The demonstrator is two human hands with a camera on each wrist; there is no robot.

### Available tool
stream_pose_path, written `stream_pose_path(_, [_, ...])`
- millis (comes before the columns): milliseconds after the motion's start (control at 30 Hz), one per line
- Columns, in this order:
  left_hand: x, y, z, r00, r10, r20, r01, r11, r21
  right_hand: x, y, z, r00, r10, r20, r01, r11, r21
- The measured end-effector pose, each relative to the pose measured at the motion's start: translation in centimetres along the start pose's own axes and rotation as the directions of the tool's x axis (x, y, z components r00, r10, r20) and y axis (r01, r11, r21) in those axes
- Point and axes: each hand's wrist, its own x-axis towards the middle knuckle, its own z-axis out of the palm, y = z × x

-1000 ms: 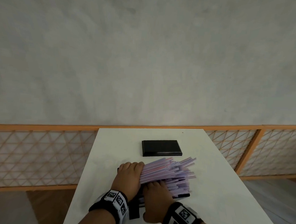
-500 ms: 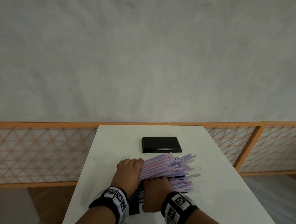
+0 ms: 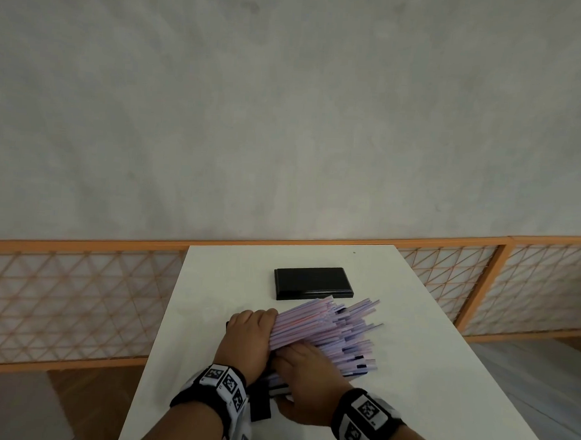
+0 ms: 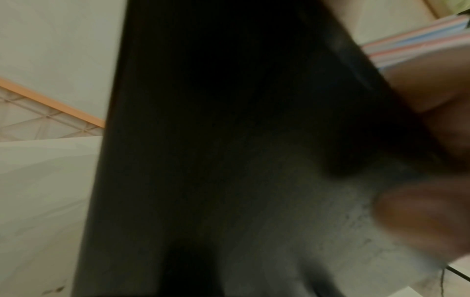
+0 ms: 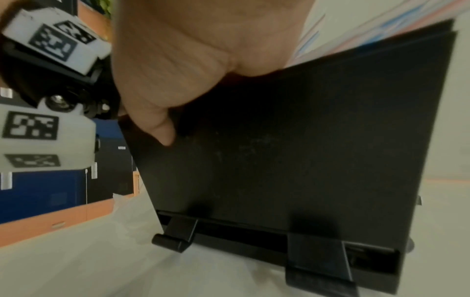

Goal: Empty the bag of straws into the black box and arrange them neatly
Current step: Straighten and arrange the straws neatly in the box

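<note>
A thick heap of pale purple and pink straws (image 3: 323, 329) lies fanned toward the far right in a black box (image 5: 305, 140) on the white table (image 3: 442, 379); the box is mostly hidden under straws and hands. My left hand (image 3: 249, 335) curls over the straws' left ends, against the box's dark wall (image 4: 216, 140). My right hand (image 3: 307, 379) holds the box's near side, thumb (image 5: 157, 128) pressed on the outer wall and palm over the rim by the straws (image 5: 381, 26). No bag is in sight.
A flat black lid (image 3: 312, 283) lies just beyond the straws at the table's far middle. Bare tabletop runs to the right of the heap. An orange-framed lattice fence (image 3: 76, 302) stands behind and beside the table, under a grey wall.
Both hands have stayed on the box and straws. The right hand has shifted slightly up against the heap, and the fan of straw tips has spread a little toward the far right.
</note>
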Motion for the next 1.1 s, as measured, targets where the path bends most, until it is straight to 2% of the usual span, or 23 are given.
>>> stream_pose_path(67, [0.0,0.0,-0.1,1.000,-0.013,0.001,0.013,1.000,-0.012,-1.1,-0.1,-0.4,0.981,0.004,-0.194,0.000,1.000,0.022])
stream_pose_path(100, [0.0,0.0,-0.1,1.000,-0.017,0.004,0.017,1.000,-0.023,-1.9,0.0,-0.5,0.946,0.037,-0.321,-0.035,0.999,0.013])
stream_pose_path(167, [-0.1,-0.1,-0.1,1.000,-0.006,0.011,0.006,1.000,-0.022,-3.5,0.6,-0.3,0.810,0.204,-0.550,-0.216,0.975,0.045])
stream_pose_path(233, [0.0,-0.1,-0.2,1.000,0.004,0.023,-0.004,1.000,-0.006,-4.7,1.6,0.0,0.657,0.451,-0.604,-0.468,0.872,0.144])
stream_pose_path(267, [0.1,-0.1,-0.2,1.000,0.008,0.018,-0.008,1.000,0.000,-5.1,2.2,0.1,0.606,0.546,-0.578,-0.556,0.811,0.183])
stream_pose_path(300, [0.1,-0.1,-0.2,1.000,0.011,0.012,-0.011,1.000,0.003,-5.2,2.7,0.1,0.586,0.614,-0.529,-0.607,0.765,0.216])
stream_pose_path(333, [0.1,-0.1,-0.2,1.000,0.009,0.008,-0.009,1.000,0.003,-5.1,3.0,0.2,0.596,0.653,-0.467,-0.628,0.742,0.236])
stream_pose_path(433, [0.0,-0.1,-0.1,1.000,0.017,-0.001,-0.017,1.000,-0.007,-4.6,2.9,0.9,0.696,0.643,-0.320,-0.601,0.765,0.230])
stream_pose_path(600, [0.0,0.0,-0.4,0.999,-0.017,0.049,0.018,1.000,-0.024,-4.5,2.8,1.1,0.725,0.620,-0.300,-0.618,0.778,0.113])
stream_pose_path(667, [0.1,0.2,-0.7,0.995,-0.043,0.085,0.046,0.998,-0.038,-4.7,2.8,0.7,0.708,0.615,-0.348,-0.628,0.773,0.088])
stream_pose_path(733, [0.2,0.5,-0.9,0.989,-0.067,0.133,0.071,0.997,-0.026,-4.8,2.1,0.1,0.690,0.560,-0.458,-0.586,0.804,0.099])
stream_pose_path(800, [0.2,0.4,-0.7,0.988,-0.081,0.130,0.084,0.996,-0.014,-4.6,0.9,0.1,0.715,0.367,-0.595,-0.410,0.910,0.069])
stream_pose_path(833, [0.2,0.4,-0.8,0.985,-0.086,0.147,0.089,0.996,-0.016,-4.3,0.2,0.2,0.757,0.255,-0.602,-0.297,0.954,0.030])
stream_pose_path(900, [0.3,0.5,-1.0,0.985,-0.084,0.150,0.090,0.995,-0.031,-3.3,-1.1,0.5,0.878,0.115,-0.464,-0.161,0.985,-0.060])
stream_pose_path(967, [0.2,0.5,-0.8,0.988,-0.097,0.124,0.102,0.994,-0.041,-2.1,-1.8,0.7,0.962,0.175,-0.211,-0.201,0.973,-0.109])
stream_pose_path(1033, [0.1,0.6,-1.0,0.988,-0.095,0.122,0.101,0.994,-0.043,-0.8,-1.7,0.5,0.965,0.263,0.008,-0.257,0.949,-0.183])
stream_pose_path(1100, [0.0,0.7,-1.1,0.991,-0.077,0.107,0.082,0.996,-0.042,0.4,-1.3,-0.2,0.949,0.282,0.144,-0.232,0.929,-0.289])
